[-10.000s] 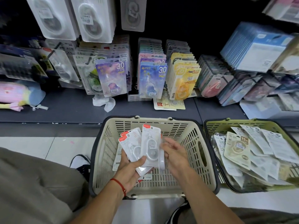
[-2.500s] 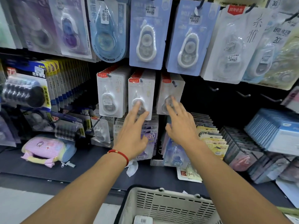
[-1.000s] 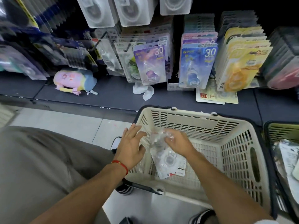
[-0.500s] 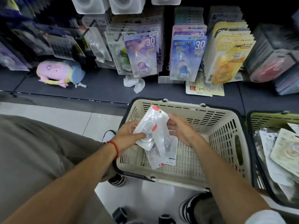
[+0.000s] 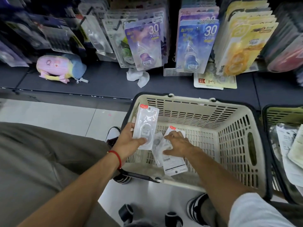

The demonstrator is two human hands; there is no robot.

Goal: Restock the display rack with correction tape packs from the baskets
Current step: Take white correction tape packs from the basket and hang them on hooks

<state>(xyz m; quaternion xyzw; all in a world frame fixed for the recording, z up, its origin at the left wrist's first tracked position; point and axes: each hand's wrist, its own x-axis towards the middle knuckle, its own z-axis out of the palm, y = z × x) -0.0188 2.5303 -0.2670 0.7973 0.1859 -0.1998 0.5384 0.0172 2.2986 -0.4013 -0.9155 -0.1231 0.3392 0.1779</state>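
My left hand [image 5: 129, 140] holds one white correction tape pack [image 5: 146, 123] with a red tab upright over the left side of the beige basket [image 5: 232, 145]. My right hand [image 5: 177, 145] reaches down inside the basket, its fingers spread over two or three more white packs [image 5: 173, 163] lying on the basket floor. Whether it grips one I cannot tell. The display rack [image 5: 164, 38] stands behind the basket, full of coloured packs.
A green basket [image 5: 282, 113] with several flat packs sits at the right edge. On the dark shelf lie a pink and blue pouch [image 5: 60, 66], a crumpled white tissue [image 5: 138, 77] and a flat yellow card [image 5: 214, 81]. Tiled floor is on the left.
Half a second ago both hands held packs together above the basket. Now my left hand keeps one pack raised and my right hand has dropped onto the packs on the basket floor.
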